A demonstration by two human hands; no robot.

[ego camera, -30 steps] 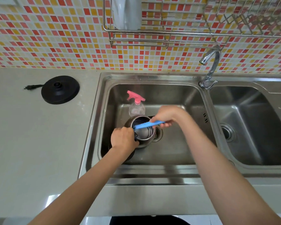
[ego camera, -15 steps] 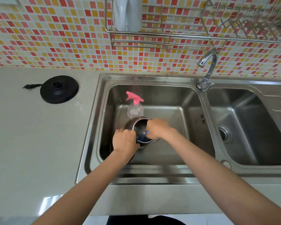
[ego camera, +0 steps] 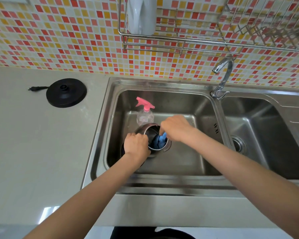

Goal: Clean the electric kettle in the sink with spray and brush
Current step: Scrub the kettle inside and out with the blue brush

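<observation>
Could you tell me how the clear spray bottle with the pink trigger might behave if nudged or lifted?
The clear plastic spray bottle with the pink trigger looks thin-walled, so probably light; its fill is unclear. Standing upright on the smooth stainless steel sink floor, it could tip or slide if the round steel kettle in front bumps it.

Kettle (ego camera: 143, 129) sits in left basin (ego camera: 188, 104) of sink (ego camera: 100, 135); spray bottle (ego camera: 144, 116) just behind it; brush (ego camera: 160, 141) inside kettle, held by right hand (ego camera: 175, 128); left hand (ego camera: 136, 147) grips kettle's left side; kettle base (ego camera: 66, 92) on table (ego camera: 33, 144) left of sink; faucet (ego camera: 222, 78) behind, between basins; rack (ego camera: 179, 42) on wall above.
</observation>
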